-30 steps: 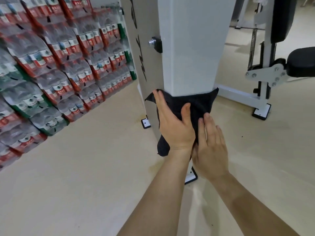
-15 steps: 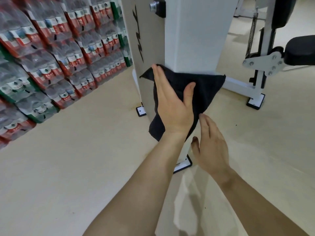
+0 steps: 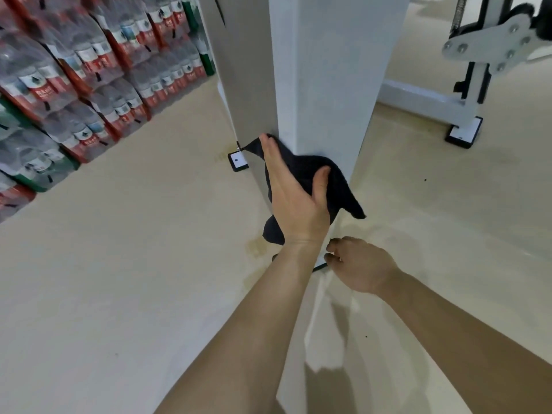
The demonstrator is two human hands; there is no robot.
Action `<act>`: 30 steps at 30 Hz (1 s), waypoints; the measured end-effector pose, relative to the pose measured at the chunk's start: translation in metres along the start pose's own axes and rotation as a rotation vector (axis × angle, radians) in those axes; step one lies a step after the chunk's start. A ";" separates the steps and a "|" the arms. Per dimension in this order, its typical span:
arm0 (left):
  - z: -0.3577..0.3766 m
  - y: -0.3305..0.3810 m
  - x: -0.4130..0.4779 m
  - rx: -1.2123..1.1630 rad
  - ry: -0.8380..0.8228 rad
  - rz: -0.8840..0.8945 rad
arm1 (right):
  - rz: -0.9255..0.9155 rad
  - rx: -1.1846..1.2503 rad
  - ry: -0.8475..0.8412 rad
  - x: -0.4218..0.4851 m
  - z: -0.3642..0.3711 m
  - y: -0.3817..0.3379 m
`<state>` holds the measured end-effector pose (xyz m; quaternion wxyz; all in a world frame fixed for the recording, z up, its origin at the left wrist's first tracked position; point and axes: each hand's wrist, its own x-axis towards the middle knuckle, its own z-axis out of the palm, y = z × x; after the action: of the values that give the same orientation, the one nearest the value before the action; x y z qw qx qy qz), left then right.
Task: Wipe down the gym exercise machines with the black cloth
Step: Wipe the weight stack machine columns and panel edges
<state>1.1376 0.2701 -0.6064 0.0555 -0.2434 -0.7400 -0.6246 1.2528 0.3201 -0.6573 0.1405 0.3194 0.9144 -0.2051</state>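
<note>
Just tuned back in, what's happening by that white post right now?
A person is wiping the white post of a gym machine. The left hand presses the black cloth flat against the post's lower corner, close to the floor, with cloth ends hanging loose below the palm. The right hand hangs just below, near the post's foot, fingers loosely curled, holding nothing. Packs of bottled water are stacked to the left.

machine column (image 3: 334,85) stands centre on the floor (image 3: 119,264); stacked bottle packs (image 3: 74,70) lie to its left, a second machine frame (image 3: 466,94) behind to its right. cloth (image 3: 301,171) sits against the column's lower corner under the left hand (image 3: 294,201), right hand (image 3: 361,267) just below, apart from it.
</note>
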 end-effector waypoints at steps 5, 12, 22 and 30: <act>0.000 -0.029 -0.020 0.082 -0.072 -0.114 | 0.022 -0.044 -0.178 -0.007 0.020 0.017; -0.013 -0.039 -0.031 0.176 -0.216 -0.207 | 0.083 0.135 -0.064 -0.005 0.009 0.032; 0.010 -0.120 -0.067 0.119 -0.227 -0.292 | 0.080 0.256 -0.015 0.045 0.067 0.058; 0.012 -0.148 -0.076 0.133 -0.252 -0.258 | 0.036 0.962 0.245 0.044 0.082 0.021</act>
<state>1.1429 0.2442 -0.7711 -0.1023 -0.2185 -0.8059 -0.5407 1.2431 0.3207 -0.7520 -0.1279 0.3854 0.7204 -0.5622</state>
